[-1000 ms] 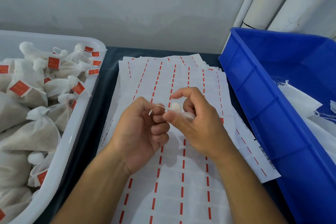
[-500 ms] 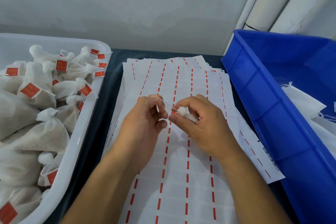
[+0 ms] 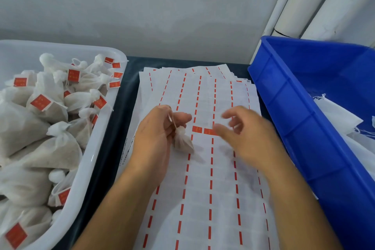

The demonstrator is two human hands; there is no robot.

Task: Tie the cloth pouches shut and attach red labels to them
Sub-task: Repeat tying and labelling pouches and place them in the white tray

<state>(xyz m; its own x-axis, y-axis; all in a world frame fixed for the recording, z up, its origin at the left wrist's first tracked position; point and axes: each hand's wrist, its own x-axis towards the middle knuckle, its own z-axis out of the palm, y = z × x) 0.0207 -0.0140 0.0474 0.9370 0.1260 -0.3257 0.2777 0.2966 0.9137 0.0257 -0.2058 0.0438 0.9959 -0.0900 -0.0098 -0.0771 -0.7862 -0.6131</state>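
Now left hand [image 3: 154, 138] fingers pinch the pouch [image 3: 182, 142] string, tied neck up; right hand [image 3: 243, 136] fingers apart.

The right hand [image 3: 246, 138] has let go of the pouch [image 3: 182, 141] and moved right, fingers loose and blurred. The pouch now hangs from its string, pinched by the left hand [image 3: 156, 138], with two red labels [image 3: 204, 130] uncovered beside it.
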